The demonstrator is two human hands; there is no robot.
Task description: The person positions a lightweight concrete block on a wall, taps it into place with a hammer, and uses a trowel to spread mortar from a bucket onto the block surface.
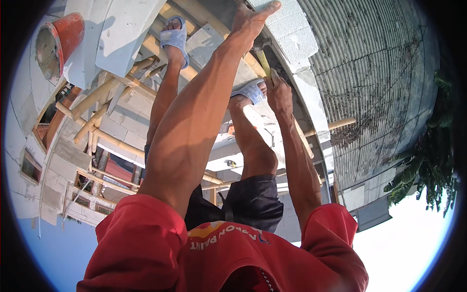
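Note:
My right hand is closed around the yellow handle of a hammer. The hammer's dark head is beside the edge of a pale grey block wall. At the top edge of the view, my left hand rests against a light grey concrete block with its thumb stretched out over it. The other fingers of that hand are mostly hidden or cut off. Below the hands, my feet in grey-blue sandals stand apart on bamboo and board scaffolding.
An orange bucket with grey residue stands at the far left, beside large pale panels. Bamboo poles cross underneath and to the left. A corrugated roof lies right of the wall. A lower level shows through gaps between the poles.

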